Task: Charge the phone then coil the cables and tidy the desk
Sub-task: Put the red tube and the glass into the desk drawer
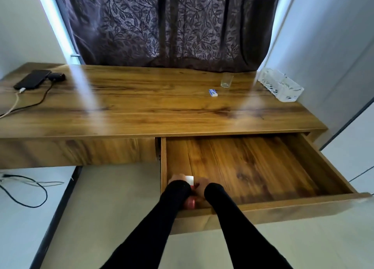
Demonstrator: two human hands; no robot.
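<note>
Hands are down in the near left corner of the open drawer (263,167). Both arms wear long black sleeves. The left hand (177,179) and the right hand (201,184) sit close together around a small white thing (190,180), with something red (191,202) just under them. It is blurry there. I cannot tell if the fingers are spread or pinching, or what the white thing is.

Far off, at the back left of the bench (151,106), lies the phone (32,79). It is flat, thin and black, with a shiny face. A pale cable (12,106) is plugged into its near end and runs off the left edge. A black cable (40,100) curls beside it, up to a small dark block (57,76) touching the phone.

I think the phone is hard and smooth, so it could slip. It is best held by its two long sides, not by the cable. The cables look soft and bendy and light. I would hold one near its plug and wind it in loose loops.

More cables (24,189) lie on the floor under the bench. On the right of the bench stand a glass cup (226,81), a small blue and white box (213,92) and a clear tray (281,86). I think those still need tidying.
</note>
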